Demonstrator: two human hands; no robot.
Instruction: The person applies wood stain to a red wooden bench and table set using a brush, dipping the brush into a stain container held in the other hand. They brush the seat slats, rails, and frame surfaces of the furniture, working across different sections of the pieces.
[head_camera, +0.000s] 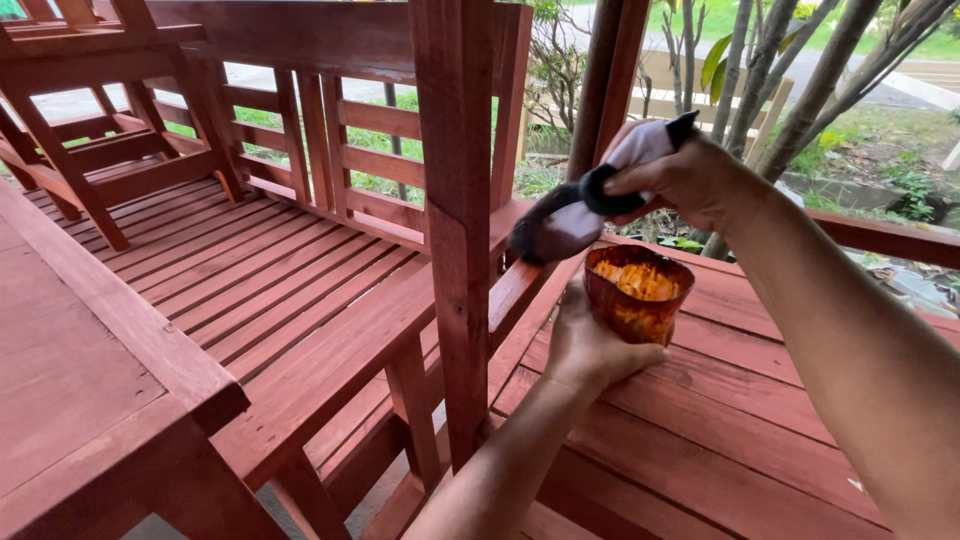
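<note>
Red-stained wood all round. Left hand (590, 345) wrapped around cup (638, 293) of orange stain, held above counter (740, 440). Right hand (690, 180) pinched shut on rag (570, 215), just above cup. Cup likely slick, spillable; grip sides. Rag soft, limp, light.

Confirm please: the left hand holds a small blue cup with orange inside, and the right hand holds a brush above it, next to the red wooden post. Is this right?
Not quite. In the head view the cup in the left hand is reddish-brown, not blue. The rest holds: orange inside, the right hand holds the brush above it, next to the red wooden post.
</note>
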